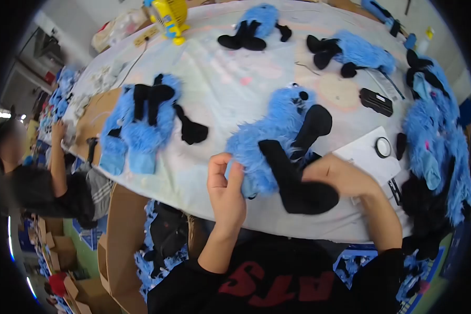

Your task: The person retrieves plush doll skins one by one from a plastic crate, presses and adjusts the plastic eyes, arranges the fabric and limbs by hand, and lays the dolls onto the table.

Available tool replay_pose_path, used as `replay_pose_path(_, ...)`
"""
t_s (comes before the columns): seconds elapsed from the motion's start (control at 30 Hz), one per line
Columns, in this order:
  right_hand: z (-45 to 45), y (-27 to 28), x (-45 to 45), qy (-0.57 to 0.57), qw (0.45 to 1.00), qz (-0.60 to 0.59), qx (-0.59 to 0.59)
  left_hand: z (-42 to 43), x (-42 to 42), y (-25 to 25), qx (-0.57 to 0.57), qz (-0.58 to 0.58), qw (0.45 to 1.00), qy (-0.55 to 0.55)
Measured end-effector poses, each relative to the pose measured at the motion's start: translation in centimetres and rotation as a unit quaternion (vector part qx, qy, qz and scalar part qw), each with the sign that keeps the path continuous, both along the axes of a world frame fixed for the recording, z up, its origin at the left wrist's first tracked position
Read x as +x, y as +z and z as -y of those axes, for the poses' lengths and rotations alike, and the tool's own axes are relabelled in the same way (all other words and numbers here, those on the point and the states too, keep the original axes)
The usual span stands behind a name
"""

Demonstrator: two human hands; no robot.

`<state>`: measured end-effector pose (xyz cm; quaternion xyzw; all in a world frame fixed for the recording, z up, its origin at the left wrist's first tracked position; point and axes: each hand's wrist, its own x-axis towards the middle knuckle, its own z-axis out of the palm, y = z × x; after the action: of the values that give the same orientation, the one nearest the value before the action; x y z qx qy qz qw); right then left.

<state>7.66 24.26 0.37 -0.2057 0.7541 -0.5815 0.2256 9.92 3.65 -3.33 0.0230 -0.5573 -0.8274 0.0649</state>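
Observation:
A fluffy blue plush toy (261, 136) with long black limbs lies in front of me on the cloth-covered table. My left hand (226, 191) pinches the light blue fabric at its lower left edge between thumb and fingers. On the other side, my right hand (337, 175) is closed behind a black foot (311, 198) of the toy; its fingertips are partly hidden, and what they grip cannot be made out. The toy's dark round eye or nose (303, 96) points away from me.
More blue plush toys lie at the left (141, 118), the back (259, 23), the back right (350, 49) and in a right-hand pile (434, 125). A yellow fan (170, 18), black case (376, 102), tape roll (383, 147) and paper (369, 157) are around. Another person (47, 180) is at left.

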Motion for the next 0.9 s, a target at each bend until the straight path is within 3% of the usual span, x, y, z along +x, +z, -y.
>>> replay_pose_path(0.03, -0.3, 0.6, 0.5, 0.116, 0.99, -0.037, 0.074, -0.3, -0.1, 0.1, 0.001, -0.004, 1.0, -0.011)
replay_pose_path(0.1, 1.2, 1.9, 2.2, 0.147, 0.985, -0.081, -0.044, -0.8, -0.4, 0.4, -0.001, -0.016, 1.0, -0.025)
replay_pose_path(0.17, 3.1, 0.9, 3.2, 0.023, 0.959, -0.239, -0.148, -1.4, -0.1, 0.9, 0.004, -0.01, 0.999, -0.04)
replay_pose_path(0.2, 4.1, 0.7, 2.9, 0.013, 0.959, -0.239, -0.152, -1.9, 0.1, 1.1, 0.013, -0.003, 0.999, -0.052)
replay_pose_path(0.23, 4.9, 0.5, 2.5, -0.111, 0.942, -0.284, -0.138, -2.3, 0.3, 1.2, 0.022, 0.005, 0.998, -0.064)
replay_pose_path(0.3, 4.8, -0.1, 1.8, -0.245, 0.907, -0.324, -0.116, -2.8, 0.4, 1.3, 0.03, 0.014, 0.996, -0.088)
replay_pose_path(0.43, 2.9, -1.6, 0.2, -0.223, 0.899, -0.374, 0.042, -3.4, 0.7, 1.2, 0.096, 0.024, 0.991, -0.089)
replay_pose_path(0.63, 2.0, -3.0, -1.6, -0.264, 0.914, -0.302, 0.052, -0.7, 0.8, -0.6, 0.072, -0.019, 0.98, -0.187)
replay_pose_path(0.77, 2.9, -3.7, -2.4, -0.266, 0.9, -0.341, 0.047, 0.5, 0.7, 0.1, 0.051, 0.034, 0.994, -0.087)
replay_pose_path(0.9, 3.5, -3.1, -1.7, -0.272, 0.918, -0.289, 0.026, 0.1, 1.5, 0.0, -0.043, 0.009, 0.999, -0.022)
